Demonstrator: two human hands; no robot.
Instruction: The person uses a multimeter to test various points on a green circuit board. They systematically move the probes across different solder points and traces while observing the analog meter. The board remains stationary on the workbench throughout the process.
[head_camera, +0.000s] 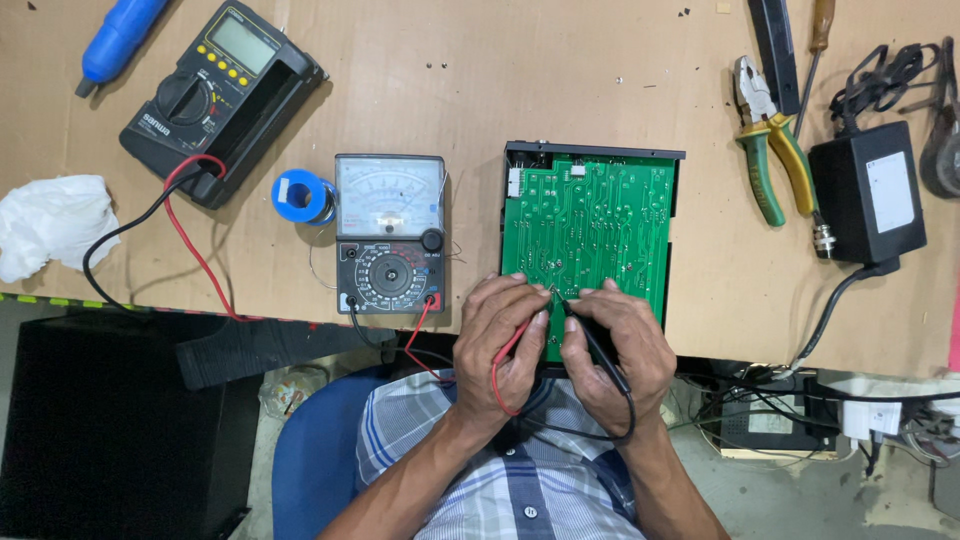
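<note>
The left hand (497, 345) is closed around a red probe (512, 345), and the right hand (612, 350) grips a black probe (598, 345). Both tips touch the near edge of the green circuit board (590, 225), right of the analog meter (390, 235).

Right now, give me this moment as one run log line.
left hand: holds red probe | right hand: holds black probe | tips on green circuit board | analog multimeter beside it

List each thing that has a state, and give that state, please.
Left hand: holds red probe on board.
Right hand: holds black probe on board.
Circuit board: solder side up, in open black case.
Analog meter: leads plugged in.
Digital meter: screen blank.
Pliers: jaws shut, lying flat.
</note>
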